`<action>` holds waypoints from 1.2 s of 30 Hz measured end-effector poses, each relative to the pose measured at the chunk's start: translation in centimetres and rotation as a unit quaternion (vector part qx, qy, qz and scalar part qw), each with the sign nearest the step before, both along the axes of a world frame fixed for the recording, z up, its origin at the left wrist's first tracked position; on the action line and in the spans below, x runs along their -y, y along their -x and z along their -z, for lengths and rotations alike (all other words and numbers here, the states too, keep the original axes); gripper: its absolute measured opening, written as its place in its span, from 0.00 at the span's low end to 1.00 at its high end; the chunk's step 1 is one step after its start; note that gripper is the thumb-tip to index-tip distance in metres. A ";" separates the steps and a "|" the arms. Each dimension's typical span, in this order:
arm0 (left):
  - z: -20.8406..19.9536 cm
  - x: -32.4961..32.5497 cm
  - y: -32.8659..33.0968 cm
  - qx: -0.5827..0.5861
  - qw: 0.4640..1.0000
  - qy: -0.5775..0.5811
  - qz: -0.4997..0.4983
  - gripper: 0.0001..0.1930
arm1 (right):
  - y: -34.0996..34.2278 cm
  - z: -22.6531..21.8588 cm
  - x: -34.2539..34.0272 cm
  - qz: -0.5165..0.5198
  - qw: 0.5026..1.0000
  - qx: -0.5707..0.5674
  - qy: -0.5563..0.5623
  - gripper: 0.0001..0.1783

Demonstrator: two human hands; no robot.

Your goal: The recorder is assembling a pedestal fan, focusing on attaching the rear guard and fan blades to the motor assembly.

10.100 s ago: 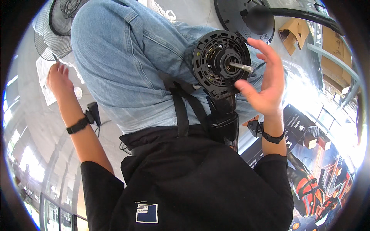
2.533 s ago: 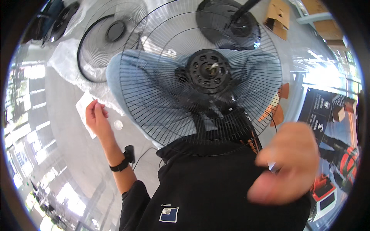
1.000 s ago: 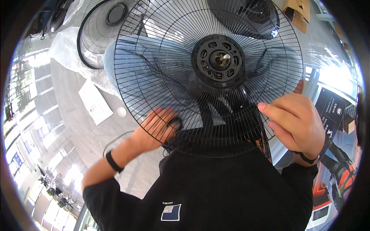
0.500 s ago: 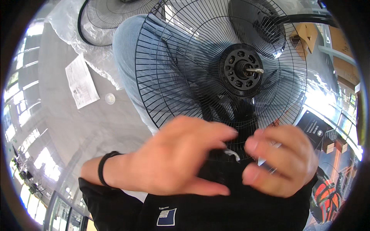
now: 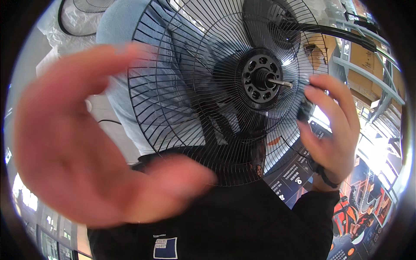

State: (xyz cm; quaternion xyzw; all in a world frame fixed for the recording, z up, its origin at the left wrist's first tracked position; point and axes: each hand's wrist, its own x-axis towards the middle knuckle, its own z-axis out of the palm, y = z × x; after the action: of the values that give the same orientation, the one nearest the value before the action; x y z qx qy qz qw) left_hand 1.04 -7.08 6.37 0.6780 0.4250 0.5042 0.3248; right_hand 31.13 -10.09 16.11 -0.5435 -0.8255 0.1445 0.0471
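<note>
A round black wire fan grille lies over my lap, tilted. In its middle is a black hub plate with several oval holes, and a metal shaft sticks out of it. My left hand is large and blurred at the left, over the grille's left edge, its fingers and thumb wide apart with nothing between them. Beside the grille's right edge, my right hand pinches a small dark piece between fingers and thumb; its kind is unclear.
A black pole runs behind the grille at upper right. Another round grille lies on clear plastic wrap at upper left. Cardboard boxes stand on a rack at the right, above a printed box.
My hands have moved apart from in front of my chest: the left up and outward to the left, the right up beside the grille. The grille has shifted left in view.
</note>
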 end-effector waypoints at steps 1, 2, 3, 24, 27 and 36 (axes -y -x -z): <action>2.9 -0.5 0.2 0.020 0.998 -0.034 -0.043 0.35 | -0.4 0.7 -0.3 -0.001 0.997 0.058 0.046 0.33; 4.7 0.1 0.5 0.031 0.997 0.016 -0.073 0.32 | -0.7 1.4 -0.4 -0.002 0.996 0.071 0.053 0.33; 4.7 -0.3 1.1 0.029 0.992 0.064 -0.108 0.29 | -0.4 1.9 -1.1 -0.009 0.994 0.075 0.080 0.32; 8.4 0.2 -1.1 0.140 0.954 0.256 0.072 0.40 | -1.9 7.3 -2.8 0.038 0.991 0.010 0.130 0.30; 8.1 0.1 -1.5 0.130 0.958 0.247 0.065 0.40 | -2.1 7.2 -3.1 0.029 0.989 -0.009 0.147 0.29; 8.3 0.0 -1.9 0.106 0.965 0.235 0.054 0.39 | -2.7 7.0 -3.8 -0.134 0.984 0.053 0.104 0.25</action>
State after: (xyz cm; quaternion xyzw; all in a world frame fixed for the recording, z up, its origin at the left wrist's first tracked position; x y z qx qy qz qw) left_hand 2.97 -7.03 -1.89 0.5472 0.4572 0.4409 0.5450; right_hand 33.82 -6.31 9.15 -0.4367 -0.8727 0.2058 -0.0735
